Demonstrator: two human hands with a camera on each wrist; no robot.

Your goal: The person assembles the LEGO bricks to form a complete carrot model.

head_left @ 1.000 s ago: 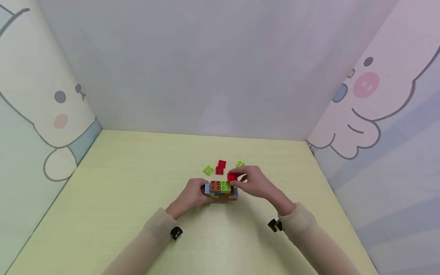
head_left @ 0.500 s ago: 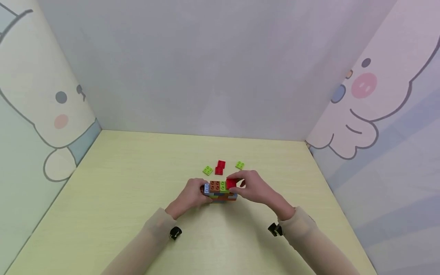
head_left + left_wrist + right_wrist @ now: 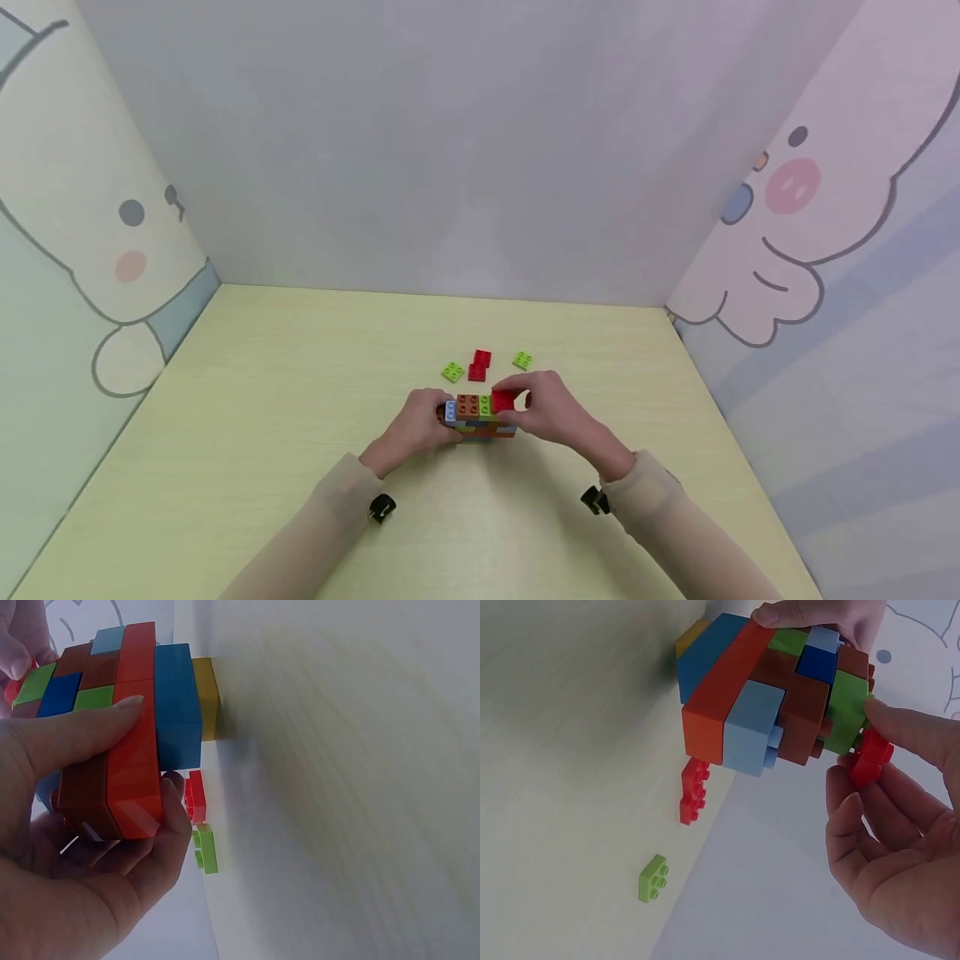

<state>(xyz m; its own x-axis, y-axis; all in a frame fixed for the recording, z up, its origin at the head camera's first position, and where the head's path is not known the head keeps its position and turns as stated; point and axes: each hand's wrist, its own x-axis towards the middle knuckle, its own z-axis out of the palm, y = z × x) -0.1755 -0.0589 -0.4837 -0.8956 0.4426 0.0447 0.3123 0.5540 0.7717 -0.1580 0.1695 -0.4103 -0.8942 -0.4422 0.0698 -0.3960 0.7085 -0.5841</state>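
A built stack of toy building bricks (image 3: 468, 407) in brown, green, blue and orange stands on the table in the head view. My left hand (image 3: 415, 427) grips its left end; in the left wrist view the thumb lies along an orange brick (image 3: 135, 776). My right hand (image 3: 551, 408) pinches a thin red brick (image 3: 870, 757) between thumb and fingers. That red brick is at the studs of the top green brick (image 3: 847, 712), slightly tilted in the right wrist view. Whether its studs are joined cannot be told. My left fingers hide part of the stack's end.
Behind the stack lie two thin red bricks (image 3: 477, 372), touching each other. A thin green brick (image 3: 452, 372) lies to their left and another thin green brick (image 3: 522, 360) to their right. A grey wall (image 3: 450, 167) closes off the back of the pale table (image 3: 315, 350).
My right hand has brought the red brick down and slightly left, from above the stack onto its top right end. During the last half second it barely moves. My left hand keeps its grip.
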